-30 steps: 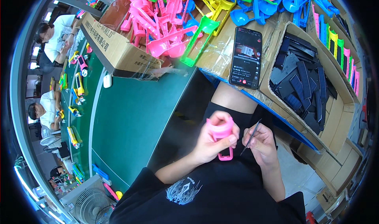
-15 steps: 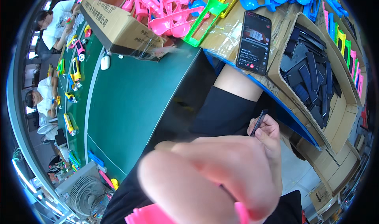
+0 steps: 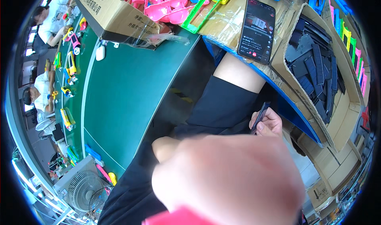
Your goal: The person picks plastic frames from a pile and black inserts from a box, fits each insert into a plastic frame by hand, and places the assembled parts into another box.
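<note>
Close to the camera and heavily blurred, my left hand (image 3: 234, 177) fills the lower middle. It is closed, and a pink plastic piece (image 3: 178, 218) shows beneath it, cut off by the lower edge. The hand hides most of this piece. Behind it, my right hand (image 3: 270, 121) pinches a thin, flat black strip (image 3: 260, 116) between thumb and fingers. The strip stands tilted, apart from the pink piece. My dark shorts (image 3: 220, 104) lie behind the right hand.
A cardboard box (image 3: 303, 88) of black strips (image 3: 315, 64) stands at right. A phone (image 3: 257, 30) lies near it. Pink plastic scoops (image 3: 174, 10) pile up behind a carton (image 3: 115, 18). On the green table (image 3: 127, 86) are toys, a white mouse (image 3: 101, 53) and a fan (image 3: 83, 189). Two people work at far left.
The surroundings have shifted slightly up in the picture. My left hand has moved right and now covers my right wrist and forearm. Both hands keep their hold.
</note>
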### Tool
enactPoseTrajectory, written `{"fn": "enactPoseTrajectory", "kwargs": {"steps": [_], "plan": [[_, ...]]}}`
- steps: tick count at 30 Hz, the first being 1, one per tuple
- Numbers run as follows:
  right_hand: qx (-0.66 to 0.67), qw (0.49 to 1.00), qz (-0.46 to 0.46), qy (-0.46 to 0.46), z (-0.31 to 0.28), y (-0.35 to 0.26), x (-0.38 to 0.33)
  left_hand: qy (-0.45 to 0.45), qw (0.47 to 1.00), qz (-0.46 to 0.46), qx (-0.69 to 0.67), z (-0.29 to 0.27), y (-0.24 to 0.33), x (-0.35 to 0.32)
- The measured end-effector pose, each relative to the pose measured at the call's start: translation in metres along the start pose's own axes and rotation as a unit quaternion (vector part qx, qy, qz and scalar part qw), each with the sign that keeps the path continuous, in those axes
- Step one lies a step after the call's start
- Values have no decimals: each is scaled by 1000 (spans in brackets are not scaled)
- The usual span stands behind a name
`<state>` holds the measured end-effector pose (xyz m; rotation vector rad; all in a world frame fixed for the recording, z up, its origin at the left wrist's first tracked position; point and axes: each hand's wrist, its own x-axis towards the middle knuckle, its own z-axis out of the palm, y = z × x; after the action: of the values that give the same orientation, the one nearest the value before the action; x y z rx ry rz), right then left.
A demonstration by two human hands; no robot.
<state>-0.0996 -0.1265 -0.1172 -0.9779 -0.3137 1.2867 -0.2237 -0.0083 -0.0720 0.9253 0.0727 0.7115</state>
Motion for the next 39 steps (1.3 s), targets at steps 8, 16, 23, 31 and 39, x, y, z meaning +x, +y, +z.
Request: {"fn": "enactPoseTrajectory", "kwargs": {"steps": [8, 16, 23, 31, 39], "plan": [[-20, 999, -13, 47, -49, 18, -30, 85, 979, -180, 36, -23, -21, -37], [-64, 996, 16, 52, -50, 28, -30, 88, 944, -295, 114, -44, -55, -103], [-164, 984, 28, 59, -24, 29, -20, 172, 941, -289, -44, -42, -55, -67], [-256, 959, 1, 120, -18, 18, -17, 153, 962, -222, -35, -36, -77, -52], [-270, 951, -43, 141, -14, 22, -20, 156, 962, -221, -36, -33, -79, -58]]}}
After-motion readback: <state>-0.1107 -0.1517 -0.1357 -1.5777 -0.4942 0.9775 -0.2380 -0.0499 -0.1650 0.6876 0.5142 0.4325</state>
